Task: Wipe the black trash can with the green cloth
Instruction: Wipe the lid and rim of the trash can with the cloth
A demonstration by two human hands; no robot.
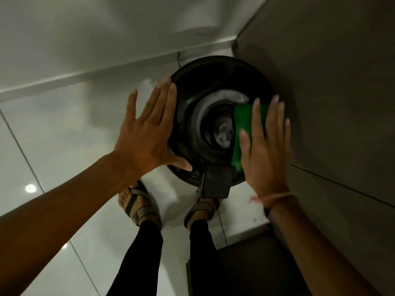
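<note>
One black trash can, round and glossy, stands on the tiled floor beside a grey wall. One flat green cloth lies under the right hand, fingers spread; left hand flat, fingers splayed on the rim.

We see the trash can on the floor before our feet, left hand on its left side, cloth under right hand.
</note>
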